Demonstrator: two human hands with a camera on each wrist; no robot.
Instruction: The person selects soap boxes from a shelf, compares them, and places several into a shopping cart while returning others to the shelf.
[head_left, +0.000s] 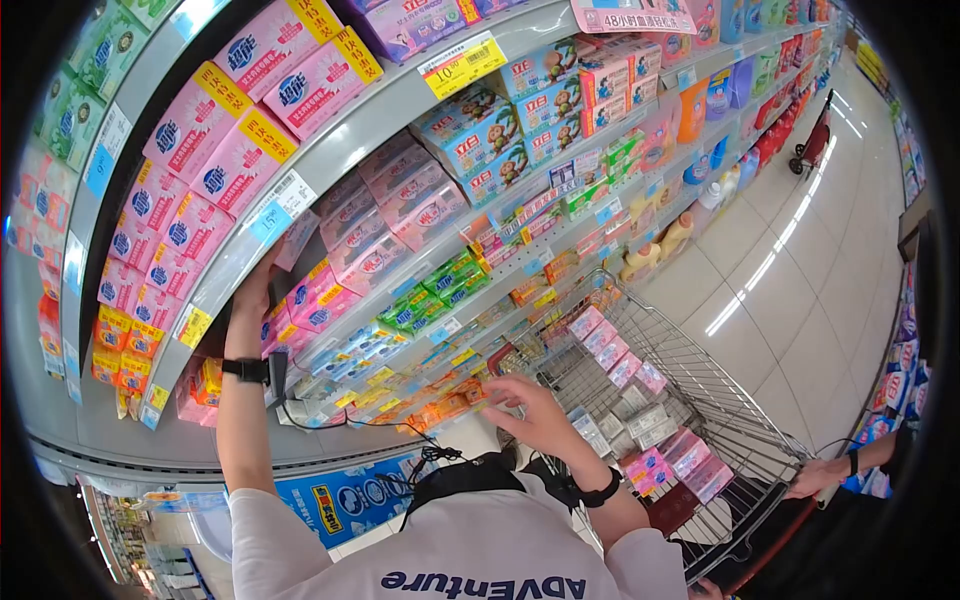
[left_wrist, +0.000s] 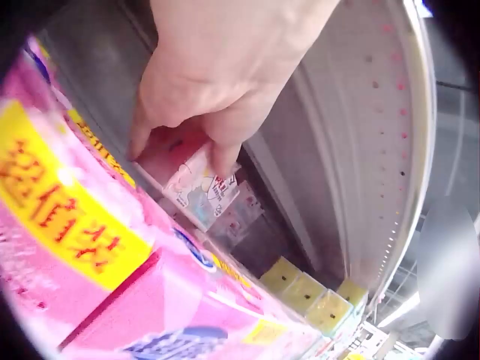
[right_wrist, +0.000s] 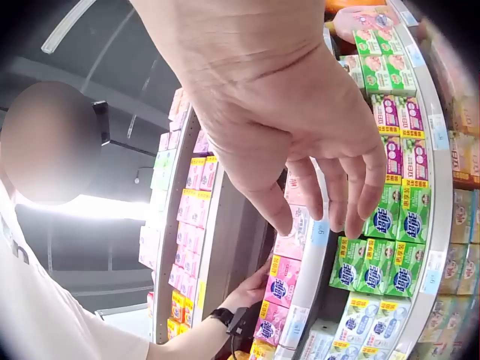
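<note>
My left hand reaches into a shelf and grips a small pink-and-white soap box, thumb and fingers on either side of it. In the head view most of the left hand is hidden under the shelf above, and the box shows at the shelf's front. Pink soap packs with yellow bands stand close beside that hand. My right hand hangs in front of the shelves, fingers loosely bent, holding nothing. In the right wrist view the right hand overlaps the shelf of green soap packs.
A wire shopping cart stands at the right with several soap packs inside. Another person's hand rests on its handle. Curved shelf edges with price tags run above my left arm. A tiled aisle lies beyond.
</note>
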